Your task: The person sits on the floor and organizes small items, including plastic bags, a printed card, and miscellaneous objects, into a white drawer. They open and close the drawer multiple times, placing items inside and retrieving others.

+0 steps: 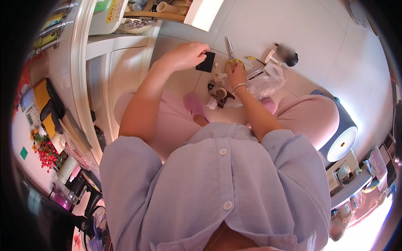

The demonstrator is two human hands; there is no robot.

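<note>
At the far end of my outstretched left arm, my left hand [191, 56] pinches a thin black square piece [206, 62] by its upper left side, just above the tiled floor. My right hand [237, 75], with a bracelet at the wrist, has its fingers on the yellow handles of a pair of scissors [231, 51]. The scissors' blades point away from me and look nearly closed. Between the hands stands or lies a small clear plastic bottle [216, 70]. A tape roll [220, 92] lies nearer my feet, beside a dark brown piece [226, 99].
Right of my hands lie a clear plastic bag [267, 83], a white T-shaped item [272, 58] and a yellow-tipped tool [251, 58]. A white cabinet [125, 66] borders the left. A lit dark-blue appliance [336, 135] stands by my right knee. Pink slippers [194, 105] are under me.
</note>
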